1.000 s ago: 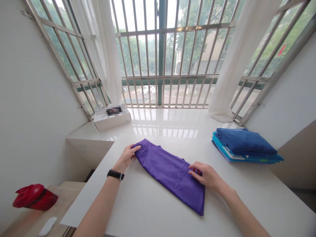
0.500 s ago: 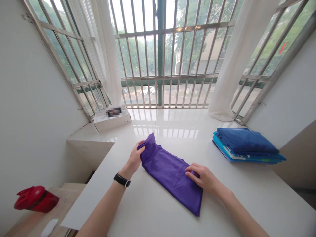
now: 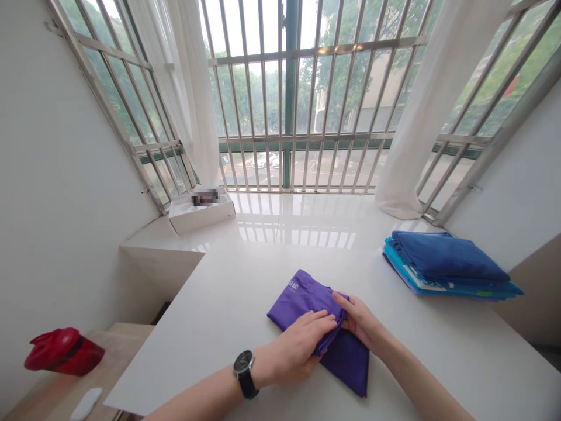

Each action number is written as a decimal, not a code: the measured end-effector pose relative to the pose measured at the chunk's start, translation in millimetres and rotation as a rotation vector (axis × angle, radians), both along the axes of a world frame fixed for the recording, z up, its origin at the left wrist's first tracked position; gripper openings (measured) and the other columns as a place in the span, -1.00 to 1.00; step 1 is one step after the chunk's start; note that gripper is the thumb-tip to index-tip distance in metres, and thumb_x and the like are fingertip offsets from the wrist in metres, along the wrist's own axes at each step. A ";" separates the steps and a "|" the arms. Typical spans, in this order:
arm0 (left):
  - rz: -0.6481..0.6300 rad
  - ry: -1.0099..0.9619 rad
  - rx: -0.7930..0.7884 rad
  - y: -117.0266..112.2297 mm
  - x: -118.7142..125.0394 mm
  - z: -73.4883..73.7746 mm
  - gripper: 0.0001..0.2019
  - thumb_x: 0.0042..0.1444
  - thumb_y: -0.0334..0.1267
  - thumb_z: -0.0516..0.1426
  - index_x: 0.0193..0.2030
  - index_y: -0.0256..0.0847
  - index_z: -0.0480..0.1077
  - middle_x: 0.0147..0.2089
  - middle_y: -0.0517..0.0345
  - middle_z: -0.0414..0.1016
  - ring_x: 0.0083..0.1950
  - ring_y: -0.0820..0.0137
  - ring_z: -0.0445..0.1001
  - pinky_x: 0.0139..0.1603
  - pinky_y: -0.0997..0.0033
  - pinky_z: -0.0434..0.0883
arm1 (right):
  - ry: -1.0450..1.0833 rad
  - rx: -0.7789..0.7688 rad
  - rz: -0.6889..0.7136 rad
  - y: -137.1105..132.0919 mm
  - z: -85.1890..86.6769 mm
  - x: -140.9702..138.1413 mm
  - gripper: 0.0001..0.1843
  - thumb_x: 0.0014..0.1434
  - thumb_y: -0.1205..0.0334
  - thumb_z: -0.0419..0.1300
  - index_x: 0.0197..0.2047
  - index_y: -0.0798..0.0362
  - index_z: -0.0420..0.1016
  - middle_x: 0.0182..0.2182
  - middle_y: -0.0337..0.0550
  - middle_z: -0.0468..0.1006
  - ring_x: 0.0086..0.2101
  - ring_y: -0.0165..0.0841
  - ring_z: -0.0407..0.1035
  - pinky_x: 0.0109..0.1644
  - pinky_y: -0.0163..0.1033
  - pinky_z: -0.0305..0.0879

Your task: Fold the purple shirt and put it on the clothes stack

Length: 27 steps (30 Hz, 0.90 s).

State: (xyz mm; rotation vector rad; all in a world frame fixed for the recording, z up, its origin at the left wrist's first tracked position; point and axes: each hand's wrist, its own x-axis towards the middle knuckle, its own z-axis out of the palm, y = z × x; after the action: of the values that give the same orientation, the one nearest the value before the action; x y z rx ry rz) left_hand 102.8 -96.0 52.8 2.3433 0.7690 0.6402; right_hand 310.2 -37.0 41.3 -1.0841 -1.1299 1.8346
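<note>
Fig.: Purple cloth (image 3: pixel 287 307), partly doubled over, is lying on the white tabletop (image 3: pixel 228 327) btwn 5 and 6 o'clock of the view. At the cloth's own 2 o'clock, your R hand (image 3: pixel 363 323) is pinching the bunched edge, thumb uppermost, fingers tucking behind. Your L hand (image 3: pixel 298 346), w/ the watch (image 3: pixel 243 365) at its wrist, is lying back-up across the top layer; whether it's gripping or merely pressing, one can't tell.

Technique (judged): you're apparently doubling the cloth onto itself. The layers are sitting askew, w/ a lower flap protruding at the cloth's 4–5 o'clock; ideally you're pinning that flap, squaring the upper edge to it, then smoothing from the crease outward. The fabric's looking slick, so layers may be slipping; your R thumb should be holding until the crease is lying flat.

Obscured: your L palm and most of its thumb are hiding the fold's middle; R fingertips are disappearing behind the edge. Pale lettering (image 3: pixel 292 285) at the cloth's 11 o'clock is running out of sight, too small to read. At 9 o'clock, pixelation is masking the item in the white box (image 3: pixel 201 219). Approx. 7–8 o'clock, the frame's bottom edge is cropping a white object (image 3: pixel 86 402).
</note>
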 end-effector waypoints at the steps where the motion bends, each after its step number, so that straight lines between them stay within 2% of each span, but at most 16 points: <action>1: -0.019 0.034 0.028 0.2 -0.4 -0.7 -0.30 0.14 -0.45 0.01 0.43 -0.14 -0.05 0.44 0.01 0.13 0.49 0.26 -0.03 0.48 0.08 0.02 | -0.058 0.030 -0.014 0.9 -0.5 0.6 -0.56 0.10 -0.13 0.32 -0.13 0.05 0.51 -0.33 -0.20 0.62 -0.37 -0.34 0.49 -0.28 -0.24 0.47; 4: -0.054 0.106 0.136 0.9 -2.0 0.8 -0.28 0.09 -0.44 0.04 0.42 -0.19 -0.02 0.44 -0.01 0.14 0.49 0.24 -0.02 0.48 0.10 0.03 | -0.255 0.164 -0.039 3.4 -5.5 1.8 -0.55 0.05 -0.12 0.34 -0.13 0.05 0.54 -0.31 -0.20 0.62 -0.31 -0.29 0.47 -0.35 -0.28 0.41; 7: -0.087 0.175 0.336 -2.9 -0.2 4.3 -0.48 0.23 -0.43 0.00 0.33 -0.17 0.15 0.38 0.03 0.26 0.45 0.25 0.08 0.48 0.12 0.01 | -0.381 0.222 -0.049 4.7 -10.2 2.7 -0.53 0.07 -0.15 0.30 -0.13 0.06 0.54 -0.33 -0.20 0.60 -0.34 -0.28 0.44 -0.44 -0.30 0.35; 10: -0.165 0.195 0.578 -12.1 6.8 6.1 -0.68 0.35 -0.43 -0.05 0.17 -0.17 0.32 0.27 0.09 0.41 0.34 0.34 0.26 0.39 0.28 0.16 | -0.426 0.234 -0.033 4.8 -8.6 3.3 -0.53 0.10 -0.17 0.24 -0.13 0.06 0.53 -0.36 -0.22 0.57 -0.40 -0.32 0.41 -0.50 -0.31 0.32; 13: -0.250 0.211 0.706 -20.3 14.3 4.9 -0.77 0.36 -0.39 -0.01 0.07 -0.25 0.37 0.19 0.08 0.47 0.21 0.39 0.38 0.23 0.40 0.29 | -0.446 0.247 0.007 4.7 -3.1 3.6 -0.54 0.11 -0.17 0.23 -0.15 0.06 0.53 -0.40 -0.24 0.53 -0.47 -0.37 0.36 -0.56 -0.31 0.32; 17: -0.251 0.260 0.652 -19.8 16.6 0.7 -0.71 0.39 -0.18 -0.04 0.10 -0.28 0.34 0.15 0.04 0.48 0.01 0.39 0.47 0.18 0.35 0.29 | -0.453 0.234 0.001 6.9 -0.1 5.2 -0.54 0.09 -0.16 0.24 -0.15 0.08 0.52 -0.50 -0.30 0.45 -0.60 -0.45 0.25 -0.61 -0.31 0.30; 20: -0.216 0.264 0.574 -12.0 11.2 -2.6 -0.60 0.36 -0.01 -0.01 0.15 -0.24 0.29 0.12 0.02 0.50 -0.05 0.36 0.50 0.22 0.27 0.26 | -0.424 0.198 -0.076 10.1 -3.4 8.2 -0.53 0.07 -0.13 0.27 -0.12 0.07 0.50 -0.47 -0.28 0.47 -0.57 -0.44 0.28 -0.56 -0.30 0.36; 22: -0.178 0.261 0.527 -5.0 4.4 -4.1 -0.58 0.34 0.03 0.00 0.16 -0.22 0.28 0.07 0.03 0.53 -0.06 0.35 0.52 0.26 0.23 0.21 | -0.399 0.153 -0.151 12.5 -6.3 10.7 -0.50 0.05 -0.11 0.30 -0.06 0.05 0.46 -0.44 -0.26 0.48 -0.54 -0.43 0.31 -0.53 -0.29 0.40; 25: -0.086 0.276 0.479 7.1 -8.6 -4.8 -0.63 0.34 0.02 0.01 0.10 -0.19 0.32 -0.04 0.06 0.56 -0.06 0.34 0.53 0.30 0.19 0.15 | -0.360 0.108 -0.280 15.8 -8.4 13.8 -0.30 0.00 -0.05 0.36 0.16 -0.03 0.27 -0.39 -0.26 0.49 -0.49 -0.38 0.38 -0.46 -0.27 0.47; 27: -0.009 0.301 0.467 14.5 -16.4 -4.5 -0.67 0.34 -0.02 0.03 0.06 -0.19 0.34 -0.05 0.07 0.56 -0.05 0.33 0.52 0.30 0.17 0.15 | -0.329 0.119 -0.313 17.2 -7.9 15.2 -0.12 -0.02 -0.03 0.38 0.30 -0.12 0.09 -0.34 -0.25 0.51 -0.43 -0.33 0.43 -0.41 -0.22 0.52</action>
State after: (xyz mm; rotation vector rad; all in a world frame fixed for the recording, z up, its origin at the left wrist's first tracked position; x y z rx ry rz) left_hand 86.5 -81.5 48.3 2.9170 0.8033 0.5085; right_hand 325.4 -19.8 33.4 -1.4375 -1.1587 1.3637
